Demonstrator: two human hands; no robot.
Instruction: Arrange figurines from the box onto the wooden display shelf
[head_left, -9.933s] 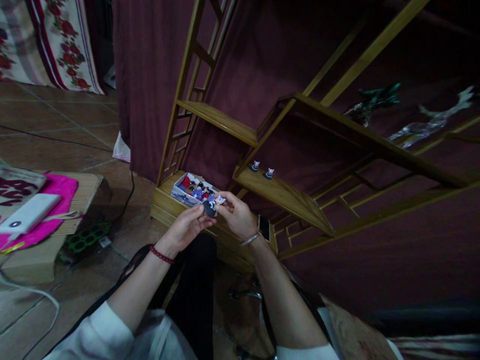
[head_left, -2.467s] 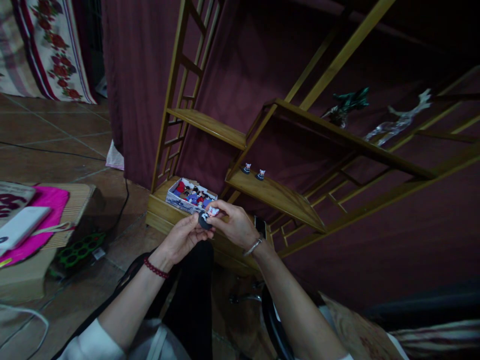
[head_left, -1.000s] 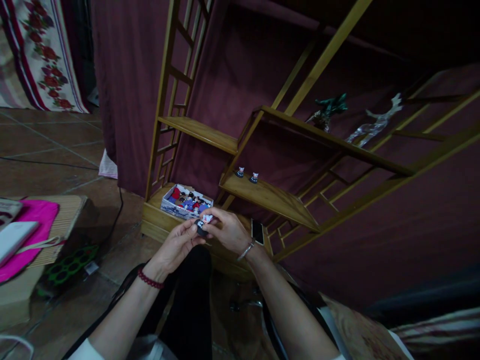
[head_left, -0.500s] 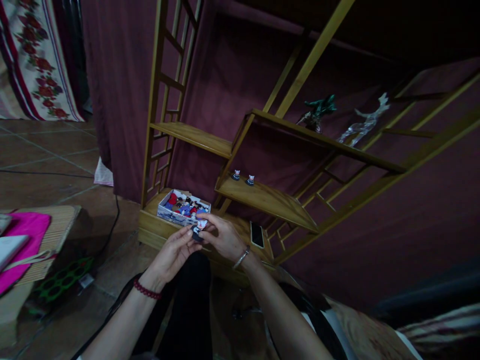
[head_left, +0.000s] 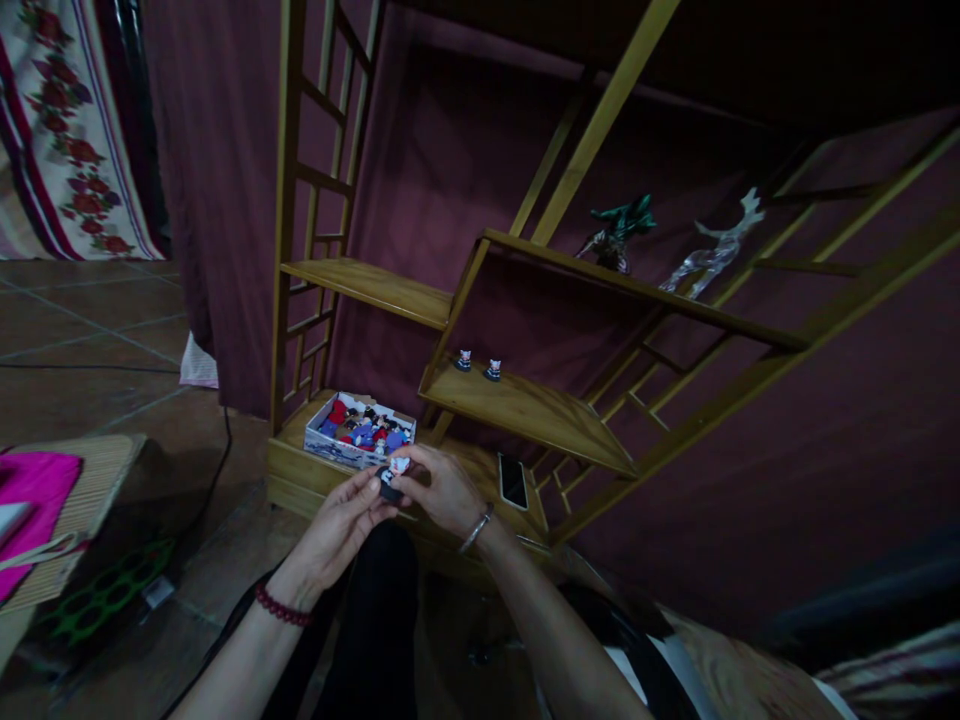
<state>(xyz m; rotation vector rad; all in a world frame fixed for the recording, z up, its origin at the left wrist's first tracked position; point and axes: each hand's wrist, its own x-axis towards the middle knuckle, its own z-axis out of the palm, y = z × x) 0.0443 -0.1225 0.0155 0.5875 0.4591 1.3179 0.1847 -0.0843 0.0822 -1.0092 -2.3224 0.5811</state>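
Phone [head_left: 514, 481] now fully in view

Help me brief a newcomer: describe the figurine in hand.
Find the wooden rack. By the open box, the left hand and right hand hold a figurine with a pale head and dark base. Unlike the two figurines standing on the rack, it is in hand.

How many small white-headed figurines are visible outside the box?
3: the left figurine and the right figurine stand on a shelf; the held figurine is between left hand and right hand. Others may be hidden.
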